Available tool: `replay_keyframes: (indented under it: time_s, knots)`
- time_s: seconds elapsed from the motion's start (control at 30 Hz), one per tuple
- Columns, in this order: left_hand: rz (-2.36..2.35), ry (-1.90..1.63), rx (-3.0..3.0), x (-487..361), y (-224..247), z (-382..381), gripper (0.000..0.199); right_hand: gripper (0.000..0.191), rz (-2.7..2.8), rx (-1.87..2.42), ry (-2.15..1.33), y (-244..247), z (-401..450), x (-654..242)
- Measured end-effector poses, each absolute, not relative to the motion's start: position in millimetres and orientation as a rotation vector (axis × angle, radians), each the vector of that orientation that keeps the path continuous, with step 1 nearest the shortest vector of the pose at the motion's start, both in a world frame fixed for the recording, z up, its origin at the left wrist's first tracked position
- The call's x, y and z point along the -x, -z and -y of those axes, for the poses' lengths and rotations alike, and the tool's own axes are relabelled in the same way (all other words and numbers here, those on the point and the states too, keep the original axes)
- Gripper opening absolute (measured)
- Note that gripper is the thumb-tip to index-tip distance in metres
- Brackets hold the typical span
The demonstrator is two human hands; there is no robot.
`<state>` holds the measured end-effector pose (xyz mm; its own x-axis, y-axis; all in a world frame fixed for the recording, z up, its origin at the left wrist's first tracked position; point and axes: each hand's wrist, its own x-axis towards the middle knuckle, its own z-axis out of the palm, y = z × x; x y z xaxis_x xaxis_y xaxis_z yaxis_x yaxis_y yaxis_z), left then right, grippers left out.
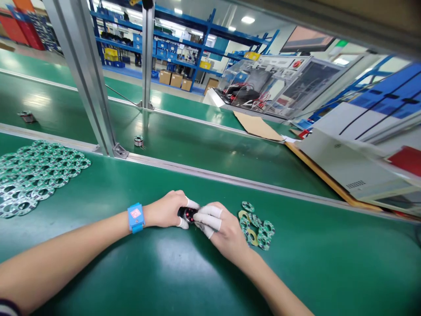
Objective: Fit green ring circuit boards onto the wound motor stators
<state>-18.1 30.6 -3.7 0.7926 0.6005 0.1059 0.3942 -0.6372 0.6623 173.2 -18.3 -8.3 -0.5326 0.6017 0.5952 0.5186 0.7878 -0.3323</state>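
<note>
Near the middle of the green worktop [158, 272], my left hand [169, 210] grips a small dark round part [188, 214] between thumb and fingers. White finger covers are on both hands, and a blue band [136, 217] is on my left wrist. My right hand [219, 224] closes its fingertips on the right side of the same part, where small red spots show. What lies between those fingertips is hidden. Just right of my right hand lies a loose group of green ring-shaped boards [264, 237] with a few yellowish rings [252, 237].
Many ring-shaped boards [42, 171] overlap at the left. Beyond a metal rail [197, 172], a coil part [138, 141] and another [26, 116] sit on a green belt. A metal post [85, 79] rises at the left; a grey cabinet [355, 162] stands right.
</note>
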Motion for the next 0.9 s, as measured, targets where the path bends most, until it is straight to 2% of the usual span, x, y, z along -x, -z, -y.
replay_keyframes:
  time_s: [0.2,0.37,0.53,0.67,0.77,0.9]
  knots:
    - [-0.754,-0.417,-2.358,19.4,5.1,-32.9,0.036,0.026,2.301,0.797,-0.063,4.9,21.8,-173.0]
    - [-0.744,-0.417,-2.368,19.5,5.8,-33.4,0.035,0.012,2.376,0.793,-0.102,-0.6,23.8,-169.8]
    - [-0.754,-0.418,-2.396,19.8,6.4,-34.0,0.031,0.025,2.706,0.738,0.141,4.2,28.9,-167.2]
    - [-0.773,-0.388,-2.422,19.9,2.8,-32.2,0.023,0.020,2.850,0.731,0.191,6.3,35.5,-163.1]
    - [-0.792,-0.395,-2.399,20.3,2.2,-31.6,0.024,0.019,2.752,0.759,0.042,-1.0,37.2,-165.3]
    - [-0.811,-0.409,-2.390,20.5,6.5,-32.6,0.035,0.021,2.317,0.965,-0.123,-18.8,26.9,-185.8]
